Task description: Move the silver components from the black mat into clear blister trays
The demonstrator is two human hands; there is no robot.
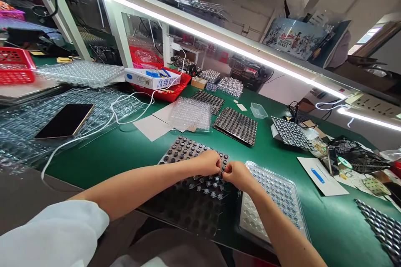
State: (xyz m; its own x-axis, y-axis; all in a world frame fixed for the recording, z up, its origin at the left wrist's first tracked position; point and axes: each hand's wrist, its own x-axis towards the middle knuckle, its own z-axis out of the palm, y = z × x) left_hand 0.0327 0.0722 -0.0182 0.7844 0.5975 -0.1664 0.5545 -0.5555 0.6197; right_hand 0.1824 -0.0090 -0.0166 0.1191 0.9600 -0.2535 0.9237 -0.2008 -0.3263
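My left hand point(209, 162) is closed in a pinch over the right side of a grey tray point(200, 212) with rows of round pockets. Close beside it, my right hand point(237, 175) pinches too, the fingertips of both hands nearly meeting. Whatever lies between the fingers is too small to make out. Dark round parts point(179, 149) fill the tray's far rows, and nearer my hands several small round parts with thin wires point(206, 191) lie on it. Under my right forearm is a clear plastic tray point(250, 217), partly filled with small silvery round parts point(275, 186).
Filled trays of dark round parts point(236, 126) lie farther back on the green table point(131, 154). At left, a phone point(65, 121) rests on clear plastic trays, near a white cable point(114, 110). A red basket point(178, 94) holds a white box point(152, 79). A lamp bar point(200, 31) crosses above.
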